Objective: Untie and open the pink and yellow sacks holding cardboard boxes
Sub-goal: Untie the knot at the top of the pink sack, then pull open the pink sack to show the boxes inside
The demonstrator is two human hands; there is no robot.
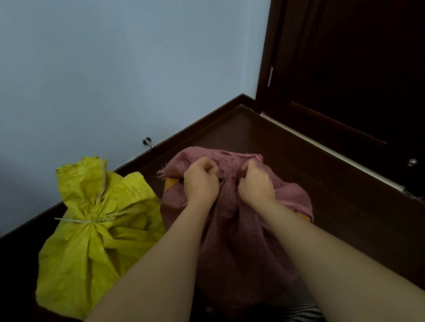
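The pink sack (235, 225) is positioned on the dark wooden floor (304, 160), directly in front of the person. Its gathered upper fabric is gripped by the left hand (200, 182) and by the right hand (255, 184), each with fingers curled into the material, the two fists set close together. Cardboard (169, 184) is exposed at an opening on the left side of the sack. The yellow sack (88, 243) is located just beside it to the left, against the wall (113, 59), and is closed by a pale tie (82, 221).
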